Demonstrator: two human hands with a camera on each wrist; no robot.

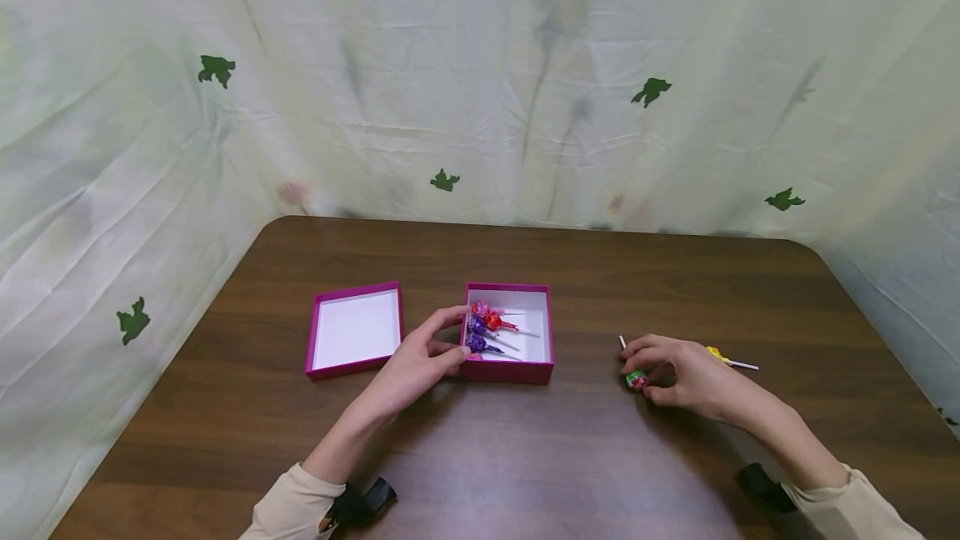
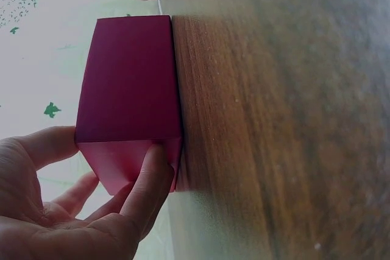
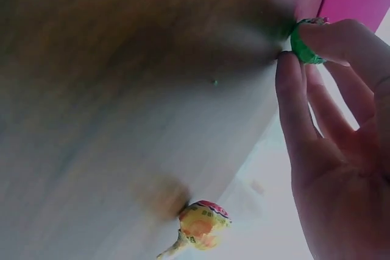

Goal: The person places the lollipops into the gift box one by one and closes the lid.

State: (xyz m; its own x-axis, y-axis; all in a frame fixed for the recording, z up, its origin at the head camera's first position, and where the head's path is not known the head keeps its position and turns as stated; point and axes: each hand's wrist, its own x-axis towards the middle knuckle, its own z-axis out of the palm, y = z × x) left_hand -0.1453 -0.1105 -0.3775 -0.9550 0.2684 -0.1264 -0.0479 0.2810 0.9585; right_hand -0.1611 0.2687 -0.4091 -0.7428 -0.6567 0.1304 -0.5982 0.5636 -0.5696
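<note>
A magenta box [image 1: 510,371] with a white inside holds several wrapped lollipops [image 1: 492,322], red, pink and purple, their sticks pointing right. At its left side my left hand [image 1: 420,361] grips the box, with the thumb near the front left corner; the left wrist view shows fingers [image 2: 149,178] against the box wall [image 2: 131,80]. My right hand [image 1: 693,377] pinches a green and red lollipop [image 1: 637,380] by its wrapped head, low over the table right of the box. A yellow lollipop [image 1: 716,352] lies beyond that hand, partly hidden by it; its head shows in the right wrist view [image 3: 204,224].
The box lid [image 1: 356,328], white inside with a magenta rim, lies open side up left of the box. All stand on a brown wooden table [image 1: 510,457]. A pale cloth [image 1: 480,90] with green leaf shapes hangs behind and beside the table.
</note>
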